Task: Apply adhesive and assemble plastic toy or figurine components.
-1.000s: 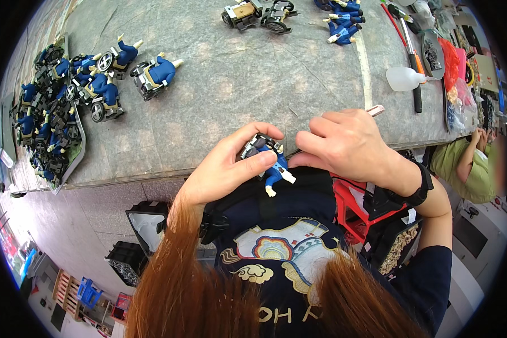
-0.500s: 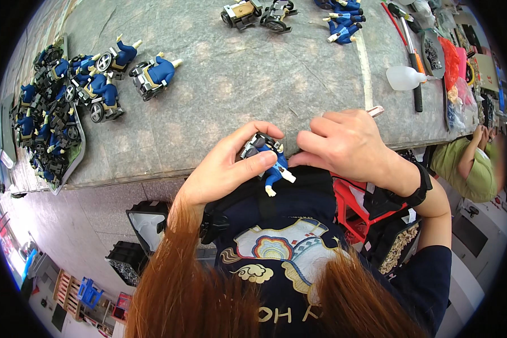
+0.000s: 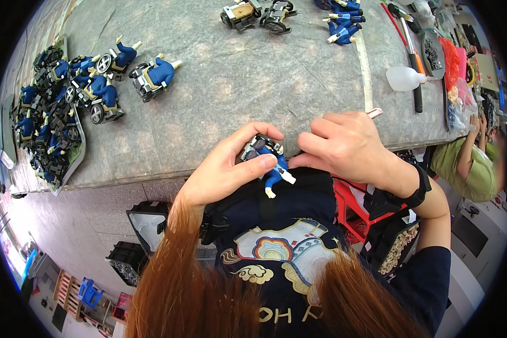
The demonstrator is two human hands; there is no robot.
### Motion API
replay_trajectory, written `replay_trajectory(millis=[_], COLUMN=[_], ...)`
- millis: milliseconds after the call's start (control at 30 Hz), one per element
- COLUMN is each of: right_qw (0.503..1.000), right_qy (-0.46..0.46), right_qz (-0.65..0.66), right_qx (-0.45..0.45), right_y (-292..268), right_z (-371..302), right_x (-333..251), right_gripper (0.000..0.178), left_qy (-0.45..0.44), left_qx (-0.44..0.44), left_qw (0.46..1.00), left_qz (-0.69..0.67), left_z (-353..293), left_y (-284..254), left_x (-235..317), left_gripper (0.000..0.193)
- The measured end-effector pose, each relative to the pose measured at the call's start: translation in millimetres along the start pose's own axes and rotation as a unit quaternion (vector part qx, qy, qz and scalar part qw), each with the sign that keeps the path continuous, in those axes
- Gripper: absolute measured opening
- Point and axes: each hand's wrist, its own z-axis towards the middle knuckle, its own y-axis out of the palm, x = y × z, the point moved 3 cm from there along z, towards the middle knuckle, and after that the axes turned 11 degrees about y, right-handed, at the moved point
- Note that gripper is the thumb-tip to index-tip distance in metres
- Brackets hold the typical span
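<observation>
My left hand [image 3: 229, 168] grips a small toy [image 3: 267, 160]: a blue figure with white feet on a black wheeled base. It sits at the near edge of the grey table [image 3: 236, 84], above my lap. My right hand [image 3: 343, 145] is curled beside the toy, fingertips touching its right side, with a thin pale tool tip [image 3: 374, 113] sticking out past the fingers. What the right fingers pinch is hidden.
A heap of finished blue toys [image 3: 67, 107] lies at the left in and beside a dark tray. More toy parts [image 3: 276, 11] sit at the far edge. A white squeeze bottle [image 3: 405, 79], screwdrivers and bags lie right. Another person in green [image 3: 467, 163] sits at right.
</observation>
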Motion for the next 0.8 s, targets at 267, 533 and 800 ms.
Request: replay_trajectory(millis=[267, 533, 800], right_qw=[1.000, 1.000, 0.999], right_qy=[-0.007, -0.006, -0.014], right_qz=[-0.010, -0.009, -0.019], right_qx=[-0.015, -0.013, -0.027], right_y=[-1.7, -2.8, -4.3], right_z=[-0.3, -0.3, 0.8], right_x=[-1.5, -1.7, -2.8], right_gripper=[0.028, 0.027, 0.027], left_qy=[0.008, 0.004, 0.009], left_qx=[-0.011, -0.009, -0.011], left_qw=[1.000, 1.000, 0.999], left_qz=[0.020, 0.021, 0.044], left_z=[-0.8, 0.4, -0.4], left_y=[-0.2, 0.7, 0.3], left_x=[-0.8, 0.4, -0.4], left_gripper=[0.032, 0.033, 0.034])
